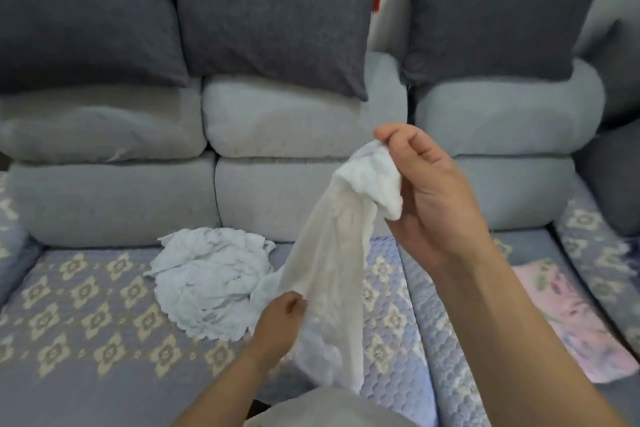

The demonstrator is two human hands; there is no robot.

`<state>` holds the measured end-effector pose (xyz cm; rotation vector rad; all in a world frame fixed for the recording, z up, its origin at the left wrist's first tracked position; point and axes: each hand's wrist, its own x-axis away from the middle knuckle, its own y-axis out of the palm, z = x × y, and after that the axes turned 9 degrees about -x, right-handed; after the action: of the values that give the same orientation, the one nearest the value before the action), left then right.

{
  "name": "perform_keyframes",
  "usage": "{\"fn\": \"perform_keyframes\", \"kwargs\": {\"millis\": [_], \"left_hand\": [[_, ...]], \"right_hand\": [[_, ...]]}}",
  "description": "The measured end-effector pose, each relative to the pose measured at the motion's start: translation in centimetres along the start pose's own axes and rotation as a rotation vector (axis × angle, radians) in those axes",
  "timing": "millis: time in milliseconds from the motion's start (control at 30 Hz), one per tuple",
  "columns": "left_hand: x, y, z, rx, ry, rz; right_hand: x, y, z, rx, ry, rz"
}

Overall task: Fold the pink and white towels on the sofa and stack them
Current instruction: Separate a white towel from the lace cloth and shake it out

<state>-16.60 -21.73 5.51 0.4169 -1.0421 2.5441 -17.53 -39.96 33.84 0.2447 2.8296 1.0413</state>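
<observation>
On the sofa [104,315], over its patterned seat cover, three towels can be counted: two white and one pink. The first white towel [332,253] hangs in the air between the person's two hands, stretched into a long, loose strip that runs from upper right down to lower left. The right hand [426,191] is raised in front of the back cushions and pinches the bunched upper corner of this towel between thumb and curled fingers. The left hand [280,319] is lower, just above the seat, with its fingers curled round the towel's edge near the lower part of the strip; the towel's bottom end droops past it. The second white towel [207,277] lies crumpled in a heap on the middle seat, just left of the hanging one and close to the left hand. The pink towel [568,315], with a faint flower print, lies flat on the right-hand seat, partly hidden behind the right forearm. Three dark grey pillows [270,10] lean along the sofa back.
</observation>
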Motion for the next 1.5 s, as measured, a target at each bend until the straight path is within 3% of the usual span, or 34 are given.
{"fn": "perform_keyframes", "kwargs": {"millis": [133, 167, 267, 333, 400, 433, 467, 533, 633, 767, 900, 1000, 1067, 1233, 1367, 1433, 1500], "left_hand": [[-1.2, -3.9, 2.4, 0.533, -0.208, 0.239], [-2.1, -6.1, 3.2, 0.561, -0.214, 0.317], [-3.0, -13.6, 8.9, 0.447, -0.058, 0.607], [-1.6, -15.8, 13.5, 0.438, 0.183, 0.657], [2.2, -14.4, 17.8, 0.570, 0.508, 0.446], [3.8, -12.7, 18.9, 0.530, 0.652, 0.320], [5.1, -10.7, 19.5, 0.336, 0.736, 0.260], [6.0, -7.1, 19.1, -0.068, 0.652, 0.335], [4.2, -6.8, 16.9, 0.017, 0.446, 0.541], [2.7, -9.2, 12.7, 0.022, 0.416, 0.197], [4.3, -12.0, 12.4, 0.013, 0.340, -0.069], [5.2, -13.9, 13.4, 0.011, 0.329, -0.282], [5.1, -14.9, 14.5, -0.059, 0.357, -0.186], [2.8, -20.4, 17.4, -0.003, 0.477, 0.574], [0.4, -24.5, 16.2, -0.459, 0.534, 0.596], [-0.8, -25.4, 13.6, -0.662, 0.406, 0.543], [-1.2, -24.7, 9.8, -0.652, 0.257, 0.483]], "right_hand": [[0.0, -2.2, -3.2, -0.050, -0.160, 0.142], [0.0, -2.7, -4.3, -0.055, -0.191, 0.181], [0.0, -2.9, -6.9, -0.085, -0.248, 0.176], [0.2, -1.5, -7.3, -0.054, -0.270, 0.117], [0.6, 0.3, -6.7, 0.018, -0.266, 0.042], [0.9, 1.1, -6.2, 0.050, -0.256, 0.005], [1.3, 1.8, -5.7, 0.079, -0.247, -0.025], [2.2, 2.6, -5.2, 0.114, -0.234, -0.070], [3.2, 2.6, -6.0, 0.092, -0.288, -0.079], [3.0, -0.2, -9.1, 0.063, -0.403, 0.092], [1.5, -4.4, -10.8, 0.106, -0.399, 0.297], [1.3, -6.0, -12.3, 0.110, -0.383, 0.315], [1.3, -5.8, -13.2, 0.168, -0.391, 0.275], [-0.1, -5.7, -15.2, 0.341, -0.495, 0.332], [-2.4, -7.7, -13.5, 0.536, -0.538, 0.460], [-3.2, -10.0, -11.7, 0.515, -0.480, 0.553], [-2.9, -12.9, -9.7, 0.496, -0.394, 0.667]]}}
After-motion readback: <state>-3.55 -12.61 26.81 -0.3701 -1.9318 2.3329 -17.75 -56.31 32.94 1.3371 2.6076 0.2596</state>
